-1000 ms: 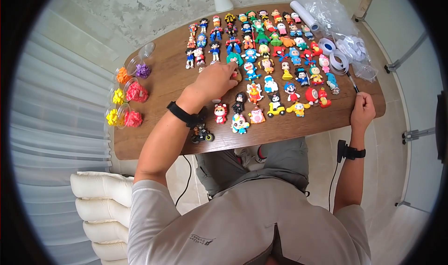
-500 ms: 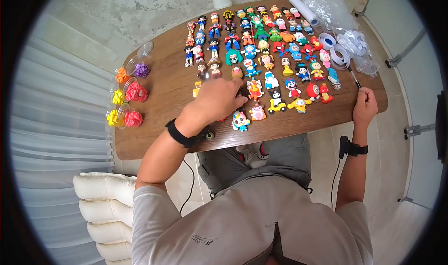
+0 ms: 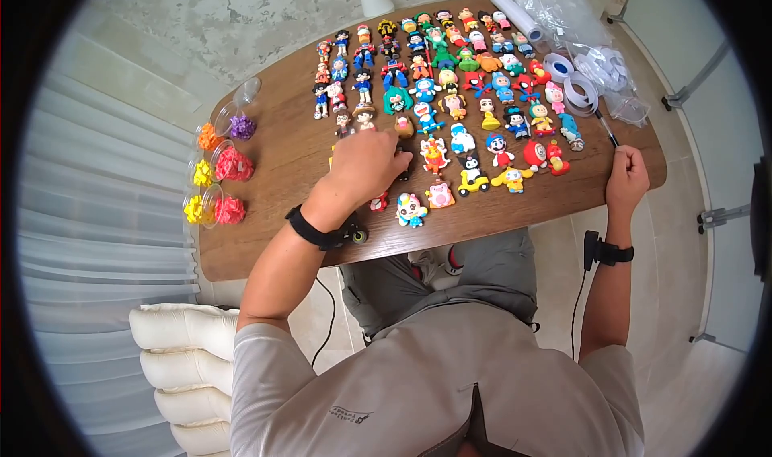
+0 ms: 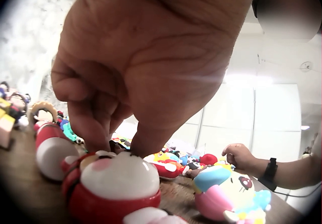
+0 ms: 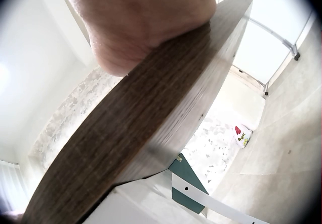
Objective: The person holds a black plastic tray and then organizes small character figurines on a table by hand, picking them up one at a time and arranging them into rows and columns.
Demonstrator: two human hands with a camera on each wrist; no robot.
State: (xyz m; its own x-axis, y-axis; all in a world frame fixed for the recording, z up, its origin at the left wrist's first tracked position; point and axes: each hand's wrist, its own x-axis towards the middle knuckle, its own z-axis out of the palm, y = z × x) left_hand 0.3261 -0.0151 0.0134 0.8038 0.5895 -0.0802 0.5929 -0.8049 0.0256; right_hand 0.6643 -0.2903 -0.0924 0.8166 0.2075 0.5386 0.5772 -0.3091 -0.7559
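Note:
Over the near left part of the figurine rows, my left hand (image 3: pixel 363 166) reaches down with curled fingers. Its thumb and fingers pinch a small dark figurine (image 4: pixel 118 146), mostly hidden by the hand. Close below the palm in the left wrist view is a red-and-white figurine (image 4: pixel 121 183), with a pastel figurine (image 4: pixel 232 191) to its right. A straw-hat figurine (image 3: pixel 365 117) stands just beyond the knuckles. My right hand (image 3: pixel 627 179) rests loosely curled on the table's right edge, beside the end of a pen-like stick (image 3: pixel 607 129), holding nothing visible.
Many rubber figurines lie in rows across the wooden table (image 3: pixel 273 135). Clear tubs of red (image 3: pixel 233 164), yellow and purple pieces stand at the left. White tape rolls (image 3: pixel 581 93), a white roll (image 3: pixel 515 16) and plastic bags (image 3: pixel 555 6) lie at the right. A toy motorcycle (image 3: pixel 354 233) sits under my left wrist.
My left hand has drawn back toward me from the teal-haired figurine, uncovering it and the straw-hat figurine, and its fingers have come down over the dark figurine. The right hand stays at the edge.

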